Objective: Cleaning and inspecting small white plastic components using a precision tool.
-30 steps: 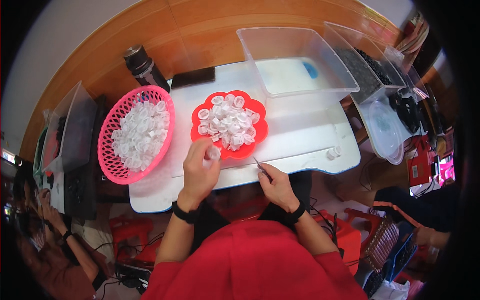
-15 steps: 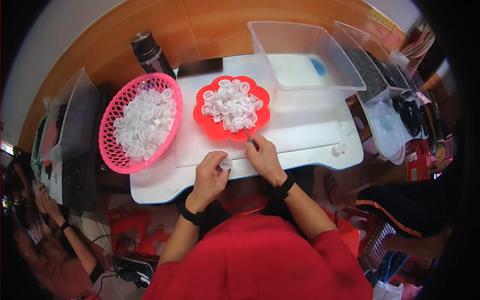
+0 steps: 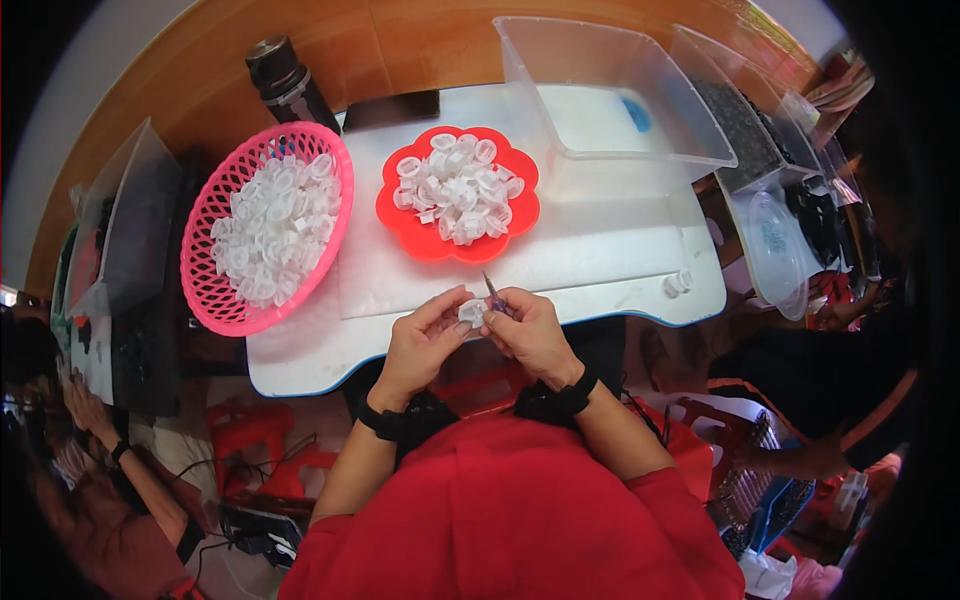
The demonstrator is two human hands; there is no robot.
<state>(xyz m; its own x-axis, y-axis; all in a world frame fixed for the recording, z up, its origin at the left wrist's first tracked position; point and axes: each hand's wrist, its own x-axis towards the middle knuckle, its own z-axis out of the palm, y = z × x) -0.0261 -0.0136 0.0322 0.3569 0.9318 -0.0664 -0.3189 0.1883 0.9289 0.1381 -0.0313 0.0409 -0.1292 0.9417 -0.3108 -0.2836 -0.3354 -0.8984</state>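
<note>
My left hand point(image 3: 422, 343) pinches a small white translucent plastic part point(image 3: 472, 313) near the table's front edge. Beside it, my right hand point(image 3: 533, 338) grips a slim pointed tool point(image 3: 492, 288), its dark tip sticking up past the fingers; its exact kind is unclear. The fingertips of both hands meet around the plastic part. Just beyond the hands lies a red flower-shaped plate point(image 3: 432, 245) heaped with similar white parts point(image 3: 465, 190). Left of that, a pink woven-look plastic basket point(image 3: 225, 318) holds a larger pile of them.
A clear plastic bin point(image 3: 640, 155) stands at the back right of the white table point(image 3: 390, 290). Behind the basket are a dark flask point(image 3: 290, 80) and a flat black object point(image 3: 391, 110). Several loose white parts point(image 3: 678, 283) lie at the right edge. Other people sit on both sides.
My right hand has drawn the tool back from the plate to the part in my left hand. The hands are now together. The whole view has shifted slightly.
</note>
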